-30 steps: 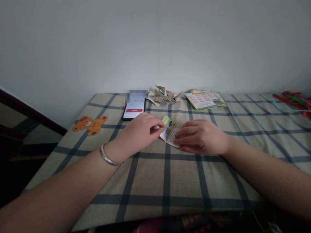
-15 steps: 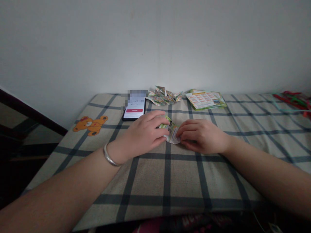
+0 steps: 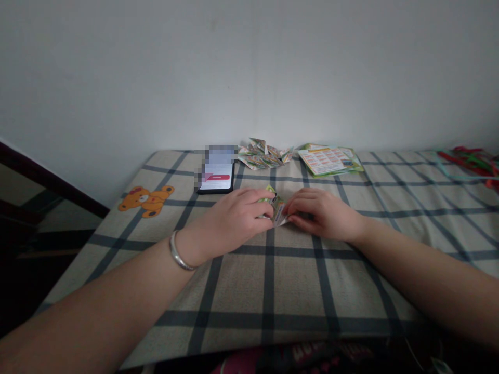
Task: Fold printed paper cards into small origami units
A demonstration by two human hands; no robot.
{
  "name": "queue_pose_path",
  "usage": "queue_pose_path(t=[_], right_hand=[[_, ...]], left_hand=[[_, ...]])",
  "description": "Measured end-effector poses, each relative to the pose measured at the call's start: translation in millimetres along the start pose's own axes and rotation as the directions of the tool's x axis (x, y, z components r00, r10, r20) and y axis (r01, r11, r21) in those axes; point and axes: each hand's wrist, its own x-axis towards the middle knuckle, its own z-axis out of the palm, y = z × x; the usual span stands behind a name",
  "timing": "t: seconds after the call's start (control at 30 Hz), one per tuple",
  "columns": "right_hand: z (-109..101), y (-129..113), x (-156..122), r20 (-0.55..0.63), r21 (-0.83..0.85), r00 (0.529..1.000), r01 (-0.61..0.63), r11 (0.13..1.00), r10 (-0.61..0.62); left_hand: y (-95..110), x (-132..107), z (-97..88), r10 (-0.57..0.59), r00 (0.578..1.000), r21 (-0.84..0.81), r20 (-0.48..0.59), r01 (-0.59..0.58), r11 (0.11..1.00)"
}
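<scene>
A small printed paper (image 3: 277,210), green and white with a code square on it, lies folded on the checked cloth (image 3: 268,280). My left hand (image 3: 234,218), with a silver bangle on its wrist, pinches the paper's left side with curled fingers. My right hand (image 3: 323,214) presses its fingertips down on the paper's right side. Most of the paper is hidden between the two hands.
A phone (image 3: 216,177) with a lit screen lies behind my left hand. Several folded paper pieces (image 3: 262,155) and a stack of printed leaflets (image 3: 329,160) sit near the wall. Red and green cords (image 3: 473,162) lie far right. An orange bear print (image 3: 146,199) marks the cloth.
Both hands have closed in on the paper. It has been folded smaller, so much less of it shows between them than a second ago.
</scene>
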Motion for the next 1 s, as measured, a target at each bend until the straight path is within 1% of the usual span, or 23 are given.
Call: queue_pose_path(t=[0.1, 0.27, 0.4, 0.5, 0.57, 0.7, 0.87, 1.0], right_hand=[[1, 1, 0, -0.031, -0.055, 0.999, -0.020, 0.998, 0.018], [2, -1, 1, -0.057, -0.152, 0.996, -0.077, 0.985, 0.069], [5, -3, 4, -0.104, -0.181, 0.989, -0.121, 0.976, 0.103], [9, -1, 6, -0.129, -0.161, 0.984, -0.147, 0.976, 0.127], [10, 1, 6, -0.137, -0.130, 0.977, -0.180, 0.975, 0.163], [12, 5, 7, -0.134, -0.057, 0.966, -0.229, 0.972, 0.220], [14, 8, 9, -0.134, -0.022, 0.960, -0.249, 0.968, 0.244], [16, 9, 12, -0.125, 0.003, 0.958, -0.260, 0.965, 0.259]], left_hand=[[-1, 0, 1.2, 0.010, 1.000, -0.018, 0.001, -0.010, 1.000], [0, 1, 2.4, 0.034, 0.999, -0.036, -0.036, -0.035, 0.999], [2, 3, 4.0, 0.017, 1.000, -0.051, -0.025, -0.018, 0.999], [3, 4, 4.1, -0.002, 1.000, -0.078, -0.017, 0.000, 0.997], [3, 4, 4.1, -0.009, 0.999, -0.091, -0.031, 0.006, 0.996], [3, 4, 4.3, 0.006, 0.998, -0.095, -0.056, -0.012, 0.995], [4, 4, 3.8, 0.023, 0.999, -0.083, -0.035, -0.026, 0.996], [5, 3, 3.2, 0.016, 1.000, -0.060, -0.005, -0.016, 0.998]])
